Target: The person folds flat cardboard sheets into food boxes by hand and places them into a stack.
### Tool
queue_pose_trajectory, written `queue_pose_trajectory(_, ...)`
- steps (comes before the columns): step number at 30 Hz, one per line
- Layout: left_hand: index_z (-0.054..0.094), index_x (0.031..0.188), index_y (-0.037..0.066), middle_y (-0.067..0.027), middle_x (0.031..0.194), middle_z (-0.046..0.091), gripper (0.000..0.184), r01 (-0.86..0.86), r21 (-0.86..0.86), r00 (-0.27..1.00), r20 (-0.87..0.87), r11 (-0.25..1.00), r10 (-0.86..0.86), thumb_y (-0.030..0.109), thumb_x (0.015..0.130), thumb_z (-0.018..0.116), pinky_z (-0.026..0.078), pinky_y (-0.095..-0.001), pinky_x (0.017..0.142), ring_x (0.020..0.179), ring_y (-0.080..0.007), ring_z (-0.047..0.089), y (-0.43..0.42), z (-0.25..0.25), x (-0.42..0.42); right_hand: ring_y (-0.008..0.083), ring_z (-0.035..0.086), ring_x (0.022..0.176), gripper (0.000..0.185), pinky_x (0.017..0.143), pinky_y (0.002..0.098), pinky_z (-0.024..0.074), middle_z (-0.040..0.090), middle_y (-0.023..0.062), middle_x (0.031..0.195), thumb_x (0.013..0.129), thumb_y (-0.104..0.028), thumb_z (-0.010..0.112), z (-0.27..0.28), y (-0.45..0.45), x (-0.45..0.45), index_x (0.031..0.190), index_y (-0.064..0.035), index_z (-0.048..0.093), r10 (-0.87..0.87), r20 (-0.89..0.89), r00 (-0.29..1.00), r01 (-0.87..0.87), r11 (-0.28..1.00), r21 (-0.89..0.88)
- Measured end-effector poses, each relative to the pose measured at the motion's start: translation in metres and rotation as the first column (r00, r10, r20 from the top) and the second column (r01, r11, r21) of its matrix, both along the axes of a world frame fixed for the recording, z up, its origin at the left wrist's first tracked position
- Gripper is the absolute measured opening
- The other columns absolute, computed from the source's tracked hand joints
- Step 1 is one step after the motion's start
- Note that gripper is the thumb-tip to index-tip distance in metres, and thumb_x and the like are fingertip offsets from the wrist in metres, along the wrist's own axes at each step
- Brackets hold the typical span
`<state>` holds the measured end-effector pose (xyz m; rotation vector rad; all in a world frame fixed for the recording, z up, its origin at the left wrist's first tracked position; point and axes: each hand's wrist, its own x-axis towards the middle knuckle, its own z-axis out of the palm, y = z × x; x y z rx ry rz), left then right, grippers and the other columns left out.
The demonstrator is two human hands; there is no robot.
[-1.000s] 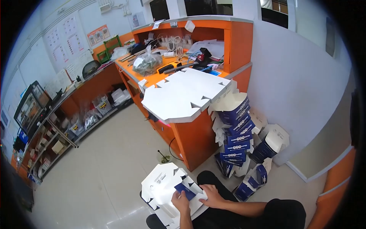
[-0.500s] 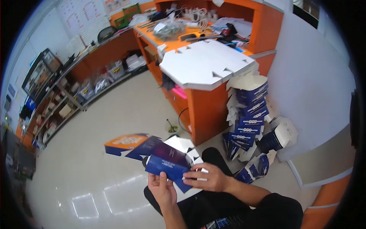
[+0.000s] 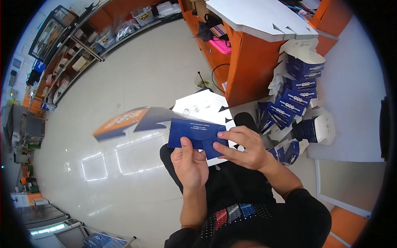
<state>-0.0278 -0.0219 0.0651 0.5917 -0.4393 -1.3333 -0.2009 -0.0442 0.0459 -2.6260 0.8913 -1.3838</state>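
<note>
A: Taking the blue panel [image 3: 192,131] as the middle of the clock, where is the left hand [image 3: 190,165] sitting?

B: Toward six o'clock. Its thumb is pressing on the printed face and its fingers are going behind, so the grip is closing narrowly on the card.

A: And the right hand [image 3: 246,149]?

B: It's coming in from about four o'clock. Two fingertips are touching the panel's face, just apart from each other. The thumb is hiding from view, so I can't tell whether that hand is pinching or only pressing.

A: So the panel is floating between them?

B: Yes, the hands are holding it up in front of the lap, with small white print showing on it.

A: What's stretching out toward ten o'clock?

B: An orange-and-blue printed flap [image 3: 124,120], looking blurred. The blue panel is covering its near end, so I can't tell how the two are joining.

A: Anything at twelve?

B: A white cardboard piece [image 3: 200,103] with notched edges is showing just beyond the panel. Toward two o'clock, blue cartons [image 3: 294,97] are leaning in a pile beside the orange counter [image 3: 250,62], and flat white boards [image 3: 264,18] are lying stacked on top of it.
</note>
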Motion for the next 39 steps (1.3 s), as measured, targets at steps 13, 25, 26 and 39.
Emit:
queue_pose_trajectory(13,0.066,0.078,-0.003,-0.0026,0.075,0.065,0.038,-0.122,0.127,0.737,0.676,0.984,0.004,0.023,0.106,0.058,0.039,-0.0254,0.056,0.067,-0.0067,0.053,0.029,-0.033,-0.023,0.0262,0.063,0.092,0.035,0.079,0.035,0.0526,0.068,0.0105,0.114,0.072,-0.012,0.084,0.014,0.012,0.011,0.106,-0.0065,0.078,-0.105,0.263,0.959,0.011,0.941,0.337)
queue_pose_trajectory(25,0.059,0.114,-0.002,-0.0086,0.111,0.062,0.023,0.149,0.011,0.503,0.86,0.989,-0.085,0.015,0.104,0.048,0.044,-0.0239,0.087,0.102,-0.0145,0.058,0.017,-0.144,-0.052,0.0292,0.062,0.106,0.028,0.095,0.0432,0.0501,0.063,0.0107,0.103,0.078,-0.007,0.07,0.022,0.014,0.011,0.105,-0.0012,0.068,0.051,0.161,0.986,-0.031,0.992,-0.124)
queue_pose_trajectory(26,0.058,0.116,-0.001,-0.0088,0.112,0.062,0.023,0.175,0.016,0.468,0.878,0.984,-0.098,0.014,0.104,0.046,0.043,-0.0233,0.089,0.104,-0.0148,0.057,0.015,-0.15,-0.049,0.0298,0.063,0.108,0.028,0.093,0.0429,0.0511,0.065,0.0122,0.106,0.079,-0.007,0.072,0.015,0.014,0.008,0.106,-0.0003,0.069,0.03,0.169,0.985,-0.009,0.992,-0.123)
queue_pose_trajectory(39,0.049,0.136,0.003,-0.0106,0.126,0.056,0.033,0.361,0.113,0.221,0.954,0.926,-0.203,0.008,0.109,0.032,0.038,-0.0173,0.106,0.122,-0.018,0.054,0.003,-0.214,-0.006,0.0278,0.065,0.108,0.034,0.091,0.0367,0.0547,0.063,0.012,0.116,0.084,-0.01,0.069,-0.028,0.03,0.022,0.117,-0.0026,0.069,-0.327,0.112,0.938,0.31,0.939,0.148)
